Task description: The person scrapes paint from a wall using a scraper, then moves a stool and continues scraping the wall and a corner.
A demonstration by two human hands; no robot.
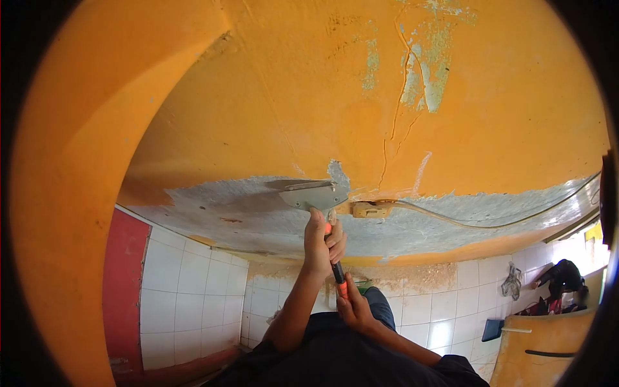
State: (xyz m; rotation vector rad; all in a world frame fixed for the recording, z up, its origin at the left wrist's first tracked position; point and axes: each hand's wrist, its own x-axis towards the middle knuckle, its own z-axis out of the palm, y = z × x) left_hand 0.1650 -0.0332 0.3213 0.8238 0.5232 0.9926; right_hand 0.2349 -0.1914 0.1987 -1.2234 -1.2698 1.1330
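A wide-bladed wall scraper (314, 196) with a black and orange handle lies with its blade against the orange wall (303, 116), at the upper edge of a bare grey strip (258, 219). My left hand (322, 240) is closed round the handle just below the blade, thumb pointing up. Lower down, my right hand (353, 303) grips the orange end of the same handle. Right of the blade, a yellowish electrical socket box (372, 209) sits on the wall, and a cable (451, 223) runs from it to the right.
Cracks and pale peeled patches (422, 80) mark the wall higher up. White floor tiles (412, 309) with brown debris (419, 278) lie below. A red panel (126, 284) stands at left. Dark clothing or a bag (562, 277) and an orange surface (548, 348) are at lower right.
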